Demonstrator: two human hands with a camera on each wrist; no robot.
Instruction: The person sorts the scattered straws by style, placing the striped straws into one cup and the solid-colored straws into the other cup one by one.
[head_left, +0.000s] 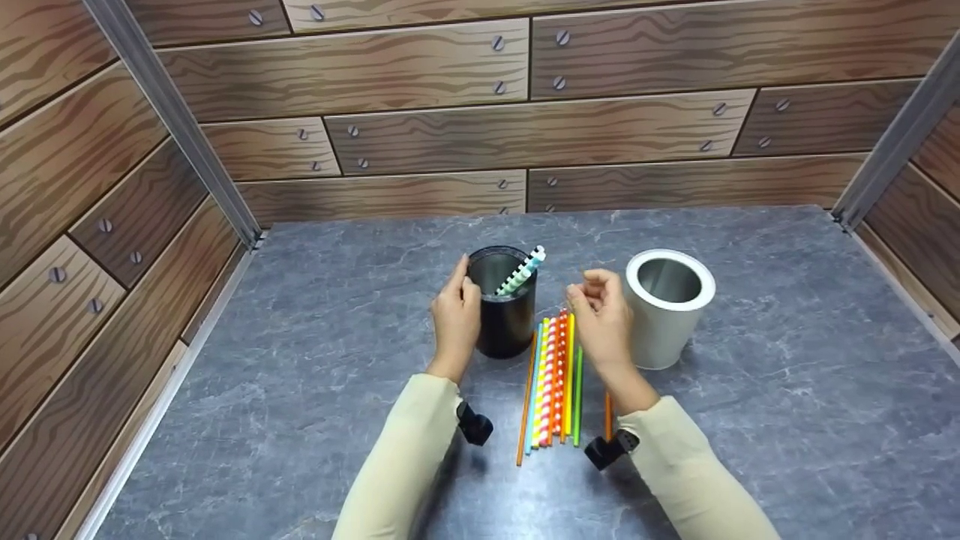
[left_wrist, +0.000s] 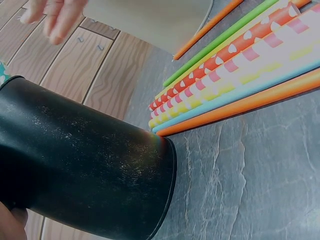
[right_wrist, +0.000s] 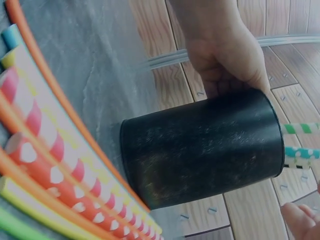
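The black cup [head_left: 510,330] stands upright near the middle of the grey table [head_left: 337,315], its long axis vertical and its mouth facing up. Patterned straws [head_left: 522,273] inside it slant, their upper ends sticking out past the rim towards the right. The left hand [head_left: 456,315] grips the cup's left side, thumb by the rim, fingers bent against the wall; their tips are partly hidden. The right hand [head_left: 606,319], apart from the cup, has its fingers loosely bent with the thumb near them, pinching nothing. Just beside the cup's base, a row of coloured straws [head_left: 551,382] lies side by side, pointing away from the person. The right wrist partly covers a separate orange straw [head_left: 608,409], and the right hand sits between the black cup and an upright white cup [head_left: 664,337].
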